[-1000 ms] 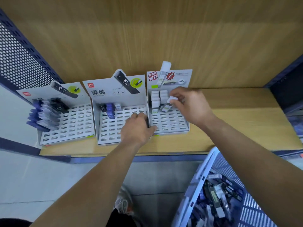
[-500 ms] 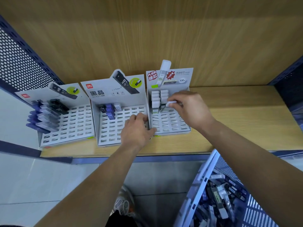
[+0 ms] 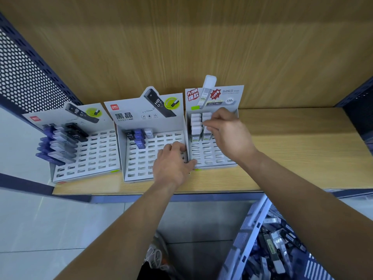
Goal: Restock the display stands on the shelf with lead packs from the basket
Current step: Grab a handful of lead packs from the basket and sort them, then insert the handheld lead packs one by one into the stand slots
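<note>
Sets white lead pack [image 3: 206, 130] upright in second column of right stand [image 3: 214, 159], tilted earlier. Pinches its top with right hand [image 3: 229, 134]; grips stand edge with left hand [image 3: 171, 163]. Seating step; next: release, reach into basket [image 3: 252, 229].

A tan wood-grain back panel [image 3: 181, 47] rises beyond the fingers [image 3: 210, 123] of the right hand [image 3: 232, 138]. Well to the left of the fingers [image 3: 174, 147] of the left hand [image 3: 171, 166] slants a dark blue perforated metal side panel [image 3: 26, 77]; a second dark blue perforated panel [image 3: 359, 102] stands well right of the right fingers. Far below the left fingers lie pale glossy floor tiles [image 3: 50, 229], a white laced shoe [image 3: 156, 257] and a patch of black fabric [image 3: 149, 271] just beside the shoe
</note>
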